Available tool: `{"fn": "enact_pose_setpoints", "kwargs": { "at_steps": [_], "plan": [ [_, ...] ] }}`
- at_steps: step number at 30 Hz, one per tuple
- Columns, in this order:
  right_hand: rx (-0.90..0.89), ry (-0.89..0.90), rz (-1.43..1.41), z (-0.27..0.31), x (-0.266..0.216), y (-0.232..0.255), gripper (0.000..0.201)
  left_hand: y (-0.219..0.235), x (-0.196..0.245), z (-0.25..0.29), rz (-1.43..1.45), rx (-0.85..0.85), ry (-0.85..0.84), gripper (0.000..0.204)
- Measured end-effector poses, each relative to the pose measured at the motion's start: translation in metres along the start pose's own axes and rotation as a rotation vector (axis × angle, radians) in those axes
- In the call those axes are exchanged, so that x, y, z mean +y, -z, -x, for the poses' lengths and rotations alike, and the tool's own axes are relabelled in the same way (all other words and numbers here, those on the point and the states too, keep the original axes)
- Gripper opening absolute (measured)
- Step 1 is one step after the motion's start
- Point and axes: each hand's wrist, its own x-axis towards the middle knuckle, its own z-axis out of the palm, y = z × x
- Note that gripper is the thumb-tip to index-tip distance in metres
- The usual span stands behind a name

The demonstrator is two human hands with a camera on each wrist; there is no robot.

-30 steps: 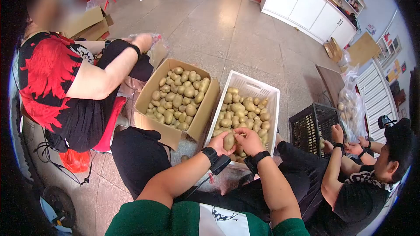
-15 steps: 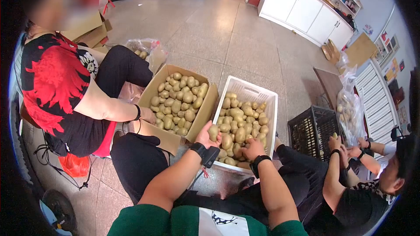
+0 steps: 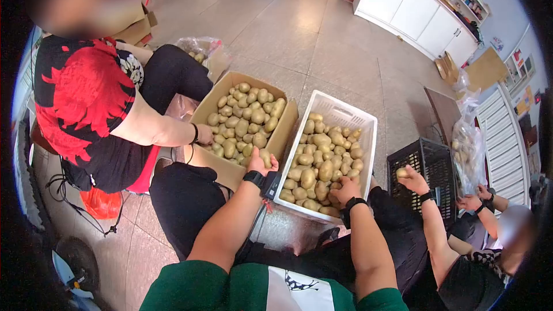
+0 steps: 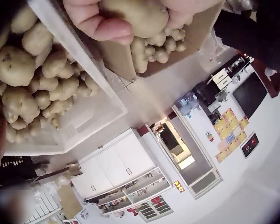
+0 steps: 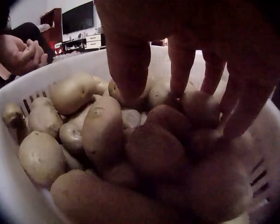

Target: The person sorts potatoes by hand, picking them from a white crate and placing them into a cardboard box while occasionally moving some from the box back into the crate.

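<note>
Oval yellow-brown potato [image 3: 265, 158]: held in the left hand [image 3: 257, 162], curled thumb and fingers [image 4: 107, 29] parted by its width; long axis laid across the left wrist view, tilted slightly down to the right; body seated between the fingertips. Located between the open brown cardboard box [image 3: 286, 138] and the white slatted plastic crate [image 3: 340, 108], both potato-filled. Right hand [image 3: 347, 190]: placed over the crate's heaped potatoes [image 3: 325, 170], fingers spread apart and pointed downward, potatoes touched; none seen gripped.
</note>
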Motion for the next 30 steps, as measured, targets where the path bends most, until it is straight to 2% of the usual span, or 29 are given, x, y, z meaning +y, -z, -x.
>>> {"fn": "enact_pose_setpoints", "kwargs": {
  "at_steps": [1, 3, 4, 7, 13, 15, 19, 21, 22, 25, 27, 29, 30],
  "plan": [
    [0.045, 0.003, 0.032, 0.001, -0.001, 0.0, 0.058, 0.0, 0.0, -0.002, 0.009, 0.012, -0.005, 0.044],
    [-0.002, -0.019, 0.028, -0.001, -0.004, 0.003, 0.061, -0.004, -0.001, 0.01, 0.006, 0.092, -0.081, 0.044],
    [0.016, -0.034, 0.03, -0.002, -0.004, 0.002, 0.063, 0.01, 0.004, -0.008, 0.093, 0.022, -0.074, 0.056],
    [0.03, -0.029, 0.05, -0.003, -0.001, 0.0, 0.065, 0.005, 0.004, 0.004, 0.147, 0.001, -0.114, 0.049],
    [-0.01, -0.046, 0.068, -0.001, -0.009, 0.004, 0.063, 0.001, 0.006, 0.004, 0.229, 0.107, -0.188, 0.048],
    [-0.026, -0.012, -0.006, 0.002, -0.01, 0.005, 0.055, 0.003, 0.012, 0.002, 0.222, 0.155, -0.16, 0.05],
    [-0.051, 0.04, -0.002, 0.002, -0.01, 0.003, 0.058, 0.014, 0.019, -0.015, 0.317, 0.103, -0.202, 0.05],
    [-0.074, 0.027, 0.032, 0.0, -0.011, 0.003, 0.071, 0.014, 0.019, -0.017, 0.291, 0.093, -0.305, 0.048],
    [-0.074, 0.023, 0.036, 0.001, -0.011, 0.003, 0.071, 0.016, 0.021, -0.019, 0.286, 0.052, -0.282, 0.046],
    [-0.06, 0.023, -0.018, 0.007, -0.013, 0.002, 0.07, 0.025, 0.029, -0.037, 0.358, 0.077, -0.204, 0.045],
    [-0.089, 0.017, 0.012, 0.009, -0.015, 0.004, 0.059, 0.038, 0.032, -0.052, 0.367, 0.057, -0.179, 0.041],
    [-0.102, 0.036, 0.021, 0.006, -0.01, 0.0, 0.061, 0.046, 0.032, -0.059, 0.124, -0.155, -0.32, 0.034],
    [-0.084, 0.051, 0.019, 0.006, -0.008, -0.002, 0.061, 0.042, 0.033, -0.057, 0.238, -0.096, -0.289, 0.026]
  ]
}}
